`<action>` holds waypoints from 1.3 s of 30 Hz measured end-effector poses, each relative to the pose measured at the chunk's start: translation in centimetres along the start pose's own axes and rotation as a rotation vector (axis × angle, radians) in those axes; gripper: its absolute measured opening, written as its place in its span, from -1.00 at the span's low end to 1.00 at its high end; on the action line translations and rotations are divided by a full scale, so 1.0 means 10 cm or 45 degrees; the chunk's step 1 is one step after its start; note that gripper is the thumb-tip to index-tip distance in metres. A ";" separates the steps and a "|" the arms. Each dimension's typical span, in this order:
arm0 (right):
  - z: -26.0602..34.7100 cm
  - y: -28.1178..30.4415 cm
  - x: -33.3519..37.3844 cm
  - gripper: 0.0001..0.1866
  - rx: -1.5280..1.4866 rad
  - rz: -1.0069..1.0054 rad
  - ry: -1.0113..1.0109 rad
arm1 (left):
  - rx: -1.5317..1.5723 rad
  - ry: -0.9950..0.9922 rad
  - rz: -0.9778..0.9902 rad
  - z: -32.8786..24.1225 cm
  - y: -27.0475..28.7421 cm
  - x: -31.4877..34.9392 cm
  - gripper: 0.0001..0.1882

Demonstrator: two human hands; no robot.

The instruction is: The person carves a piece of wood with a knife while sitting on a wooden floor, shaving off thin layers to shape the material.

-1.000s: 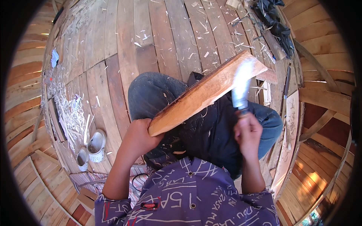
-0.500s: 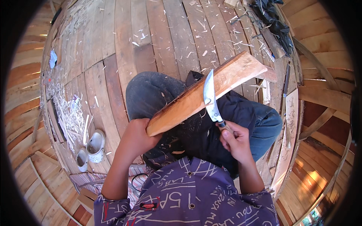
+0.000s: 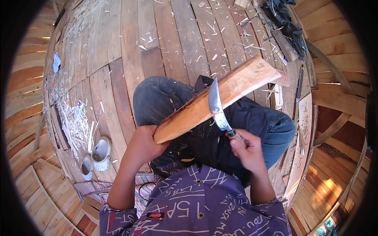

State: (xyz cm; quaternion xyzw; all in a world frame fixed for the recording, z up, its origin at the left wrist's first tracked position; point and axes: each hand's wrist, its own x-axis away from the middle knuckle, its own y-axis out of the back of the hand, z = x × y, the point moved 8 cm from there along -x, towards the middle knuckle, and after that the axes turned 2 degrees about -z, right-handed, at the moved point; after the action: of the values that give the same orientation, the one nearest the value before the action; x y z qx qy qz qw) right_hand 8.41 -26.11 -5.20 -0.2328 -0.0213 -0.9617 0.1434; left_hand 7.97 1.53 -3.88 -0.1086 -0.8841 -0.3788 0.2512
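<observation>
A long piece of pale wood (image 3: pixel 189 114) with a darker upper edge slants across my lap, its far end up to the right. My left hand (image 3: pixel 147 142) is wrapped round its near lower end. In my right hand (image 3: pixel 247 148) is a knife (image 3: pixel 217 110), gripped by its short handle. The broad, curved blade points up and lies against the near edge of the wood, around its middle. Small shavings cling to my dark trousers (image 3: pixel 161 98) and lie in my lap.
Shavings are strewn over the plank floor (image 3: pixel 130 35), heaped thickest at the left (image 3: pixel 75 122). Pale clogs (image 3: pixel 101 153) stand at the lower left. Black plastic (image 3: pixel 285 19) lies at the far right. Another long-handled blade (image 3: pixel 300 84) rests along the right side.
The knife has slid a little down and left along the wood's edge, its tip tilting further left. My left hand keeps its hold, and the wood has barely shifted.
</observation>
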 end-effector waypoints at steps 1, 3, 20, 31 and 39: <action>0.05 0.05 -0.03 -0.73 -0.098 0.037 0.032 | 0.009 0.023 0.006 0.01 -0.01 0.00 -0.72; 0.02 0.06 -0.07 -0.74 -0.209 0.013 -0.088 | 0.028 0.059 0.025 -0.01 -0.02 -0.04 -0.71; -0.02 -0.19 -0.06 -0.73 -0.159 0.035 0.035 | -0.038 0.015 -0.039 -0.05 0.02 -0.03 -0.69; -0.15 -0.37 -0.01 -0.57 -0.737 0.383 -0.292 | 0.102 0.022 -0.007 0.01 -0.01 -0.02 -0.69; 0.02 -0.34 -0.07 -0.73 -0.211 0.125 0.019 | 0.091 0.104 0.074 -0.07 0.03 -0.03 -0.68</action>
State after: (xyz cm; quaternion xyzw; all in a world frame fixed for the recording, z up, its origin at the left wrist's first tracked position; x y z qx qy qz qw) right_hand 8.10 -22.70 -5.25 -0.2376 0.0706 -0.9536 0.1710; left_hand 8.59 1.22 -3.45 -0.1097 -0.8824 -0.3438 0.3019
